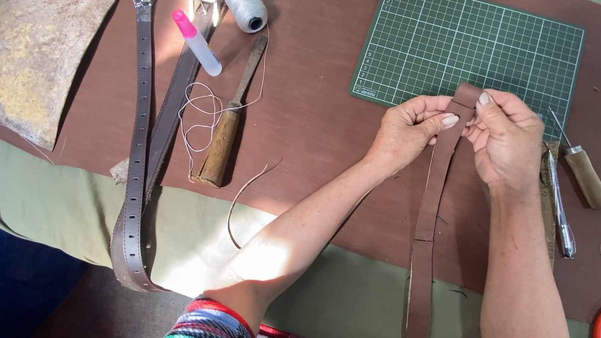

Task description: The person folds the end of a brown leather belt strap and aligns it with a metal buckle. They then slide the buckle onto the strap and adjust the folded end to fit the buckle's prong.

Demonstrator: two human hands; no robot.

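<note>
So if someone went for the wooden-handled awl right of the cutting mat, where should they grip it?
Probably the wooden handle of the awl, approached from the lower right. Its thin metal spike points up-left toward the cutting mat, so the thick, blunt handle end is the safer, fuller grip. It lies beside the right hand.

Both forearms are bare to the elbow. The left hand [407, 125] and right hand [504, 137] wear no rings or gloves, with short pale nails. At 6 o'clock, a striped sleeve [207, 337] shows red, green, navy and white bands.
</note>
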